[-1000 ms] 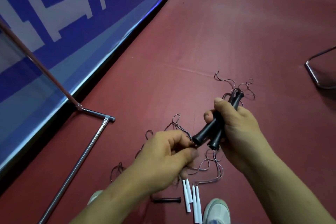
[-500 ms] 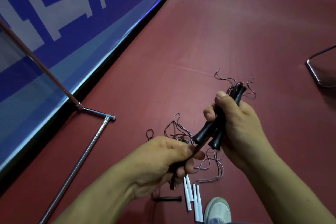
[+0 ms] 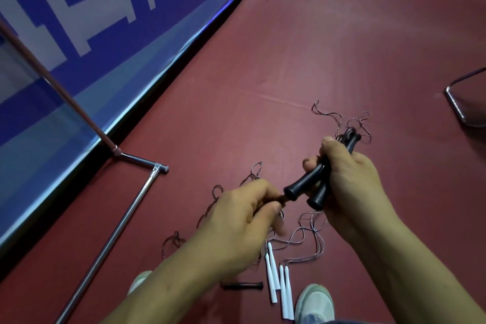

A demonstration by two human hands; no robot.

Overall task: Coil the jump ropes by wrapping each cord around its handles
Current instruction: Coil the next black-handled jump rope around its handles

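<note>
Cords (image 3: 305, 237) sprawl on the floor (image 3: 315, 60) around white handles (image 3: 272, 276), near a shoe (image 3: 314, 302). Above them, the right hand (image 3: 352, 184) grips two black handles (image 3: 302, 185); the left hand (image 3: 242, 223) seems to pinch their blurred cord (image 3: 282, 197).

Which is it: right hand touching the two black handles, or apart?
Touching. Head view shows the right hand gripping both black handles, fingers curled round them.
</note>
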